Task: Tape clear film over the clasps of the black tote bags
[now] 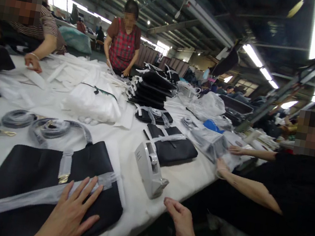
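The black leather-look handbag [33, 165] lay flat on the white-covered worktop [133, 221], directly in front of the person, its lower edge cut off by the view. The left hand [76, 205] rested on its front, its grip spread wide, over a translucent wrapping strip [31, 195] that ran slantwise across the bag. Holding the strip down seemed the step in hand, and a broad, open palm suited it: doing it well called for even pressure, so that the film stayed taut and the soft panel took no dent. The fingertips were near the gold clasp [63, 178] (a hard edge that could mark the bag if leaned on), so the weight belonged on the palm rather than there. The right hand [183, 222] was in the air just beside the front end of the tape dispenser [150, 169], apart from it, its grip drawn nearly together; whether it pinched a clear piece of tape could not be told. Good handling there meant keeping any sticky face off the fingers and off the bare black surface. The wrapped handle [48, 131] lay beyond the bag's top edge, best left clear of the strip.
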`<act>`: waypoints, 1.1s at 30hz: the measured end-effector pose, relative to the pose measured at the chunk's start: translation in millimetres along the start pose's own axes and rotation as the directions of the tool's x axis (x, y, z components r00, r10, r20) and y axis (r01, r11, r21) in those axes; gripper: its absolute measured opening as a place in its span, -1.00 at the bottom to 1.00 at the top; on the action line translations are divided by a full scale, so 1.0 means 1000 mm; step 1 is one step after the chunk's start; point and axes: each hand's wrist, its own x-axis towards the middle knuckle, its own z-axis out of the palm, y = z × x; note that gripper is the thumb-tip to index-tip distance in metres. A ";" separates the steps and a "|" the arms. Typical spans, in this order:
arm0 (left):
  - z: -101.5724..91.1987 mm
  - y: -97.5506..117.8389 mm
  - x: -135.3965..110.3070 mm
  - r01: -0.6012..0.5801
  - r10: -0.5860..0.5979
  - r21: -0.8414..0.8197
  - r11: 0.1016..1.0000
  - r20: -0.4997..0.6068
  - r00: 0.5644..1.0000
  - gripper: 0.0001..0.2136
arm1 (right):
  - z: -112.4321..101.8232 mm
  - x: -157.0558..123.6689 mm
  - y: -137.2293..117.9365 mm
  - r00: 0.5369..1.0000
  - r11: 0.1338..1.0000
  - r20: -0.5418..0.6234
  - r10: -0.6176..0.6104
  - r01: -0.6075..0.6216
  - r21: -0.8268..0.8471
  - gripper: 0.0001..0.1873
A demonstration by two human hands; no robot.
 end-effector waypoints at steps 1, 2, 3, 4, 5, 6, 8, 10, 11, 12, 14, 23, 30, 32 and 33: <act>0.003 -0.001 -0.001 -0.005 0.005 -0.002 1.000 -0.010 1.000 -0.41 | 0.002 0.001 0.005 1.000 1.000 0.011 0.003 -0.002 -0.004 -0.45; 0.006 -0.001 -0.002 -0.011 0.011 -0.003 1.000 -0.021 1.000 -0.40 | 0.003 0.003 0.009 1.000 1.000 0.023 -0.004 0.005 -0.018 -0.42; 0.009 -0.002 -0.002 -0.016 0.016 -0.004 1.000 -0.030 0.999 -0.40 | 0.005 0.004 0.012 0.999 0.999 0.033 -0.019 0.021 -0.039 -0.41; 0.011 -0.003 -0.003 -0.018 0.017 -0.005 1.000 -0.036 0.999 -0.40 | 0.006 0.006 0.015 0.998 0.997 0.038 -0.040 0.042 -0.061 -0.39; 0.013 -0.003 -0.003 -0.019 0.019 -0.006 1.000 -0.039 0.999 -0.39 | 0.007 0.008 0.018 0.997 0.995 0.037 -0.061 0.064 -0.083 -0.39; 0.014 -0.004 -0.003 -0.020 0.020 -0.006 1.000 -0.040 0.999 -0.39 | 0.008 0.011 0.020 0.996 0.991 0.031 -0.079 0.082 -0.103 -0.39; 0.015 -0.005 -0.003 -0.021 0.020 -0.008 1.000 -0.040 0.999 -0.40 | 0.009 0.017 0.023 0.994 0.985 0.013 -0.105 0.106 -0.138 -0.39; 0.017 -0.006 -0.003 -0.024 0.023 -0.011 1.000 -0.044 0.999 -0.39 | 0.008 0.021 0.027 0.991 0.974 -0.003 -0.133 0.130 -0.186 -0.40; 0.017 -0.006 -0.003 -0.023 0.022 -0.013 1.000 -0.047 0.999 -0.39 | 0.006 0.022 0.029 0.989 0.966 -0.011 -0.146 0.140 -0.216 -0.41; 0.017 -0.006 -0.003 -0.022 0.022 -0.016 1.000 -0.049 0.999 -0.39 | 0.004 0.021 0.031 0.988 0.958 -0.019 -0.155 0.146 -0.246 -0.41; 0.016 -0.006 -0.002 -0.019 0.018 -0.023 1.000 -0.044 0.999 -0.39 | -0.005 0.014 0.035 0.987 0.941 -0.036 -0.159 0.141 -0.306 -0.41; -0.024 0.005 0.015 0.114 -0.100 -0.085 0.990 0.150 0.984 -0.38 | 0.000 -0.017 -0.041 0.831 0.605 0.321 -0.455 0.553 -0.573 -0.68; -0.028 0.004 0.016 0.164 -0.134 -0.186 0.969 0.167 0.977 -0.36 | 0.104 -0.030 -0.169 0.225 0.665 0.885 -0.407 0.737 0.118 -0.75; -0.028 0.003 0.015 0.170 -0.135 -0.225 0.960 0.162 0.978 -0.35 | 0.131 -0.023 -0.175 0.136 0.696 0.922 -0.362 0.698 0.170 -0.74; -0.027 0.002 0.014 0.173 -0.137 -0.240 0.955 0.162 0.977 -0.33 | 0.143 -0.018 -0.174 0.122 0.700 0.934 -0.336 0.695 0.161 -0.74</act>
